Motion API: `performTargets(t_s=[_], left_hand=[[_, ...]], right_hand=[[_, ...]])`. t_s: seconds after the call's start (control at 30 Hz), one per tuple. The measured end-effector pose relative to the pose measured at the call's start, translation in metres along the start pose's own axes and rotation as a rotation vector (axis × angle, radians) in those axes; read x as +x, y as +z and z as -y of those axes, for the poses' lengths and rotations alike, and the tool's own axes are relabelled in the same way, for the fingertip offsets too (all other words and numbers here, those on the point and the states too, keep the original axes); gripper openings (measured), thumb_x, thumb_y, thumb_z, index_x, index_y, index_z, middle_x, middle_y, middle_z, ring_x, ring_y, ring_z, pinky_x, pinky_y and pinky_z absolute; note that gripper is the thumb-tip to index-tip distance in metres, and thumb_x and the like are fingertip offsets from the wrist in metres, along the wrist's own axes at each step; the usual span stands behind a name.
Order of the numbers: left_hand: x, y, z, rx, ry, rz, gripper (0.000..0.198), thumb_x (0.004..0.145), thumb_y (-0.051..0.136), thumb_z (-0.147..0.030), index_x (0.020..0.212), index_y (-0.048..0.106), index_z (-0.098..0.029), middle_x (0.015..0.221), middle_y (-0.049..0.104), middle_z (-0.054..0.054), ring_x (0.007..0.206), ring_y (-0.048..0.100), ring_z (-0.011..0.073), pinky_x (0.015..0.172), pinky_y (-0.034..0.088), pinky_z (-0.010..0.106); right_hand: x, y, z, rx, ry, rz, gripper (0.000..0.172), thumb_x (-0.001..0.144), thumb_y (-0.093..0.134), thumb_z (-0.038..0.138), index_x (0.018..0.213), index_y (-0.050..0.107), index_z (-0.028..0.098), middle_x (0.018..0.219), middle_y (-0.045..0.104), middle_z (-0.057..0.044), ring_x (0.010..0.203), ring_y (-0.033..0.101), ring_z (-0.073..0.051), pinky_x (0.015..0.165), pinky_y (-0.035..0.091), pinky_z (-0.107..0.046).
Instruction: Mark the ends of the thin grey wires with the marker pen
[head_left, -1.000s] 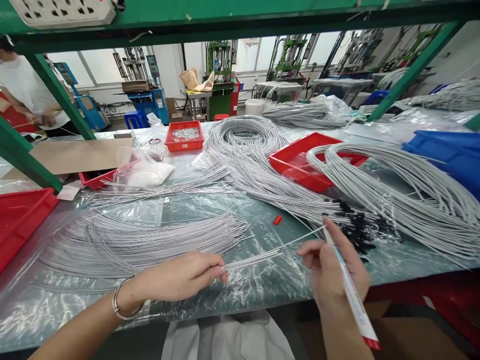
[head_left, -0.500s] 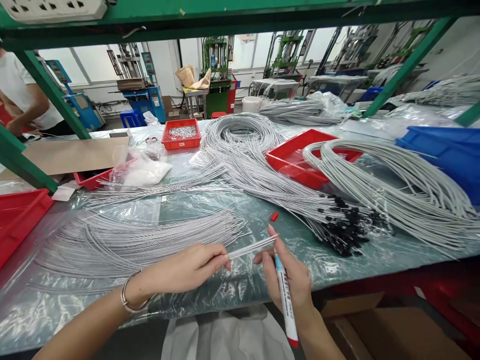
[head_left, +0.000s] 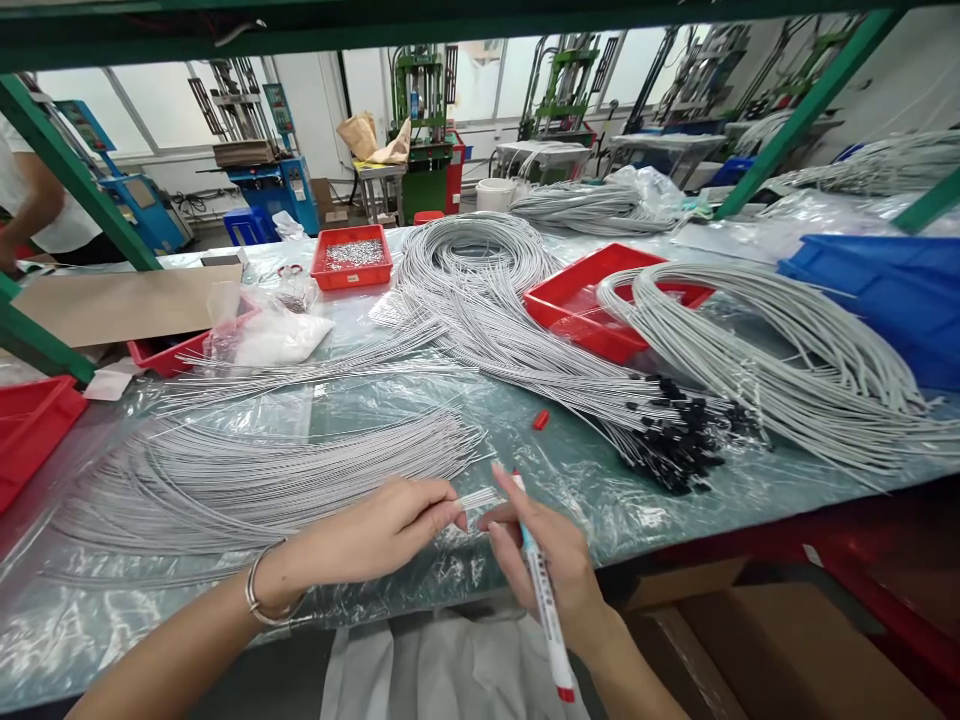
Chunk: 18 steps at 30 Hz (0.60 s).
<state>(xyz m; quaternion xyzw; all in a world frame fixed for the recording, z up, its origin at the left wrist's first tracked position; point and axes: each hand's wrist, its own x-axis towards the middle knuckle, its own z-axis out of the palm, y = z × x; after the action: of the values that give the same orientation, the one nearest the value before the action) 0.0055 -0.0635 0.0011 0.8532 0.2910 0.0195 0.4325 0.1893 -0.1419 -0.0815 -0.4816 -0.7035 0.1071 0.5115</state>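
Observation:
My left hand [head_left: 409,525] pinches a few thin grey cables, whose short ends [head_left: 478,498] stick out to the right past the fingertips. Close to those ends is my right hand [head_left: 547,555], holding a white marker pen [head_left: 546,610] with a red end and a red tip pointing up. The right index finger is stretched out beside the cable ends; whether it touches them I cannot tell. Behind the left hand a fan of loose grey cables [head_left: 300,480] lies on the plastic-covered table. A small red cap [head_left: 540,420] rests beyond the right hand.
A large cable bundle [head_left: 510,330] runs to black connectors [head_left: 679,435] on the right. Nearby are a coil of thicker cables [head_left: 780,360], a red tray [head_left: 570,320], a blue bin [head_left: 877,300] and a red tray of small metal parts [head_left: 352,275]. Green posts [head_left: 817,105] frame the table.
My right hand has moved left with the marker, closer to my left hand. A shorter length of cable now shows past the left fingertips. The view has shifted slightly.

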Motion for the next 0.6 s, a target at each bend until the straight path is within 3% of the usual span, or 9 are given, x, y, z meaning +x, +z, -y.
performTargets(t_s=[0.07,0.13,0.2,0.27,0.4,0.5,0.6], left_hand=[[0.002,0.002,0.0,-0.013,0.019,0.024,0.036,0.099,0.029,-0.041,0.084,0.054,-0.018,0.062,0.045,-0.004,0.058,0.044,0.0096,0.056,0.033,0.022],[0.002,0.004,0.0,-0.021,0.045,0.075,0.037,0.098,0.031,-0.038,0.078,0.053,-0.017,0.062,0.051,-0.003,0.057,0.047,0.0091,0.058,0.035,0.021],[0.003,0.005,0.0,-0.02,0.06,0.128,0.038,0.098,0.032,-0.036,0.073,0.052,-0.017,0.061,0.056,-0.002,0.055,0.049,0.009,0.058,0.036,0.021],[0.003,0.007,0.0,-0.018,0.055,0.158,0.037,0.098,0.032,-0.035,0.074,0.054,-0.016,0.062,0.06,-0.001,0.054,0.051,0.0092,0.058,0.037,0.021],[0.004,0.01,-0.001,-0.07,-0.018,0.122,0.027,0.097,0.035,-0.036,0.097,0.055,-0.019,0.068,0.065,-0.002,0.055,0.052,0.0095,0.055,0.036,0.02],[0.006,0.014,0.0,-0.072,-0.047,0.055,0.027,0.096,0.038,-0.038,0.091,0.056,-0.019,0.069,0.063,-0.003,0.056,0.051,0.009,0.053,0.035,0.02],[0.008,0.016,0.003,0.016,0.024,-0.004,0.029,0.096,0.039,-0.036,0.085,0.058,-0.018,0.066,0.058,-0.002,0.058,0.051,0.0096,0.057,0.035,0.021]], right_hand=[[-0.001,-0.003,-0.003,0.08,0.135,0.022,0.032,0.086,0.053,0.023,0.119,0.051,0.021,0.068,0.062,0.001,0.052,0.051,-0.013,0.053,0.044,-0.025],[0.0,-0.006,-0.005,0.167,0.242,0.113,0.012,0.086,0.053,0.032,0.087,0.056,0.021,0.057,0.054,0.004,0.045,0.044,-0.011,0.046,0.038,-0.023],[0.002,-0.007,-0.005,0.24,0.308,0.235,0.027,0.088,0.049,0.035,0.066,0.05,0.021,0.047,0.045,0.006,0.04,0.04,-0.009,0.042,0.032,-0.023],[0.002,-0.005,-0.004,0.309,0.365,0.305,0.034,0.091,0.045,0.036,0.06,0.046,0.021,0.042,0.042,0.006,0.037,0.037,-0.008,0.041,0.029,-0.023],[0.0,-0.001,-0.003,0.414,0.446,0.285,0.036,0.092,0.042,0.038,0.06,0.043,0.021,0.041,0.042,0.006,0.037,0.037,-0.009,0.041,0.031,-0.022],[-0.001,-0.001,-0.004,0.41,0.44,0.278,0.037,0.092,0.042,0.038,0.058,0.041,0.022,0.041,0.042,0.006,0.038,0.037,-0.009,0.042,0.033,-0.023],[-0.001,-0.002,-0.005,0.37,0.425,0.28,0.037,0.091,0.044,0.037,0.057,0.041,0.021,0.04,0.04,0.006,0.038,0.035,-0.008,0.041,0.03,-0.024]])
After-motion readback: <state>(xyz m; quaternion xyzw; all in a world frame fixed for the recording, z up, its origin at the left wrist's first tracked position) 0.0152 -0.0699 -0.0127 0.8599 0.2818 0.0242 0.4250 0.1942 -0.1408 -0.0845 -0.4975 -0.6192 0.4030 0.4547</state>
